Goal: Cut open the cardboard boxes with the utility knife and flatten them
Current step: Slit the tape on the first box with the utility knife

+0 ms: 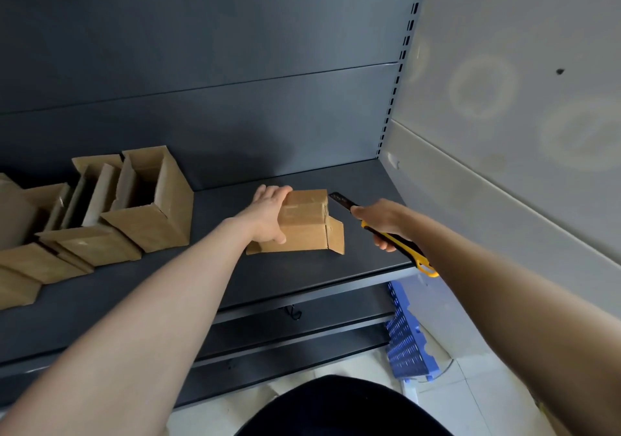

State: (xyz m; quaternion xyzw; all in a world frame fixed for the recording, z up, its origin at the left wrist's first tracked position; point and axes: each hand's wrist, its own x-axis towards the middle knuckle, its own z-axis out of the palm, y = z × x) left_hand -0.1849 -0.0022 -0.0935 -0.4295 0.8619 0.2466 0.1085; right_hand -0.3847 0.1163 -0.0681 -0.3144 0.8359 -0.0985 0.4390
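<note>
So, over on the left a bunch of opened boxes [144, 200] are sitting in a row on the shelf [302, 277], tops gaping, and none of them are looking flattened yet. Next along, the left hand [268, 214] is clamping the box [302, 227] being worked on: fingers are curling over its far top edge and the thumb is pressing on the near face. That box is lying on the shelf a bit right of centre, with tape showing on top and one end flap [336, 237] hanging open on its right side. Just beside that end, the blade [340, 199] is sticking well out of the utility knife [400, 242], tip hovering close to the box's upper right corner. The right hand [381, 220] is wrapping fully round the yellow and black handle.

What's worrying me is that the blade is pointing leftward, roughly toward the holding hand. If the cardboard gives suddenly mid-cut, the blade could be heading straight for those fingers. A blade pushed out that far is probably flexing or snapping more easily too. And I'm guessing a box this light is going to be sliding around on that smooth shelf.
</note>
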